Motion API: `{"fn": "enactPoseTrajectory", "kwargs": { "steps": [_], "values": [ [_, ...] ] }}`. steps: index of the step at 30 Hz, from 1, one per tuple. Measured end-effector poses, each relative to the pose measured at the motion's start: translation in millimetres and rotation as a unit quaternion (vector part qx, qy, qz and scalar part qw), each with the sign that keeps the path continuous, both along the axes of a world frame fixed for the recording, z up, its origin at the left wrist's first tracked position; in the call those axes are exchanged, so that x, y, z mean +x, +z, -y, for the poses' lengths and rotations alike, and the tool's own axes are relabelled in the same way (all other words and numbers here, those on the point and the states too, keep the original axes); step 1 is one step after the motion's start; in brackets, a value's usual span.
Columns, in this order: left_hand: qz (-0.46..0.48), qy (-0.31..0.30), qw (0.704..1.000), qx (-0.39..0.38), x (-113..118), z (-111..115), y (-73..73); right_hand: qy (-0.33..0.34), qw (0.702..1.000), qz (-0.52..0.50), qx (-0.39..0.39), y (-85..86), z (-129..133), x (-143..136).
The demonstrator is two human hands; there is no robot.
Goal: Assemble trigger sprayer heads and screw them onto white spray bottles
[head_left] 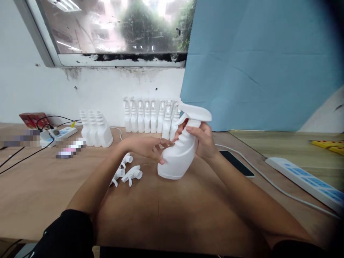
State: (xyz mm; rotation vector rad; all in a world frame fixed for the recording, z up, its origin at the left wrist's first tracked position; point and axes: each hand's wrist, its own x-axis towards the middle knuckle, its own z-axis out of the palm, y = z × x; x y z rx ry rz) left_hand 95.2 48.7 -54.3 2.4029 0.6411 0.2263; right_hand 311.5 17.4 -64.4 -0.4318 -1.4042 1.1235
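Both hands meet on one white plastic trigger-spray bottle (178, 154): my right hand (205, 141) clamps its neck, my left hand (146, 147) touches it from 9 o'clock, fingers loose.

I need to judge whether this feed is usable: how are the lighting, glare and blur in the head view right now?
Head view: the window is blown out with hazy glare; the spray bottle in the right hand is evenly lit and fairly sharp; the left hand is slightly soft; patches beside the power strip are pixelated; edges bow and the right corners darken.
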Motion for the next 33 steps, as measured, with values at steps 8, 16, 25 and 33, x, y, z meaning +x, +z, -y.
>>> {"fn": "enactPoseTrajectory", "kwargs": {
  "steps": [8, 16, 25, 33],
  "values": [
    [0.082, 0.082, 0.993, -0.009, 6.0, -6.3, -5.6, -0.119, 0.989, 0.037, 0.074, 7.5, -13.9, 15.9],
    [0.204, 0.242, 0.947, 0.052, -36.0, -40.0, -1.1, -0.194, 0.976, 0.070, 0.066, 30.9, -24.7, 51.7],
    [0.159, 0.470, 0.855, 0.150, -39.3, -98.2, -51.0, -0.188, 0.963, 0.190, 0.033, 21.3, -19.9, 75.3],
    [0.105, 0.507, 0.846, 0.123, -9.8, -132.8, -73.6, -0.206, 0.770, 0.563, 0.217, -109.6, -41.2, 101.5]
  ]
}}
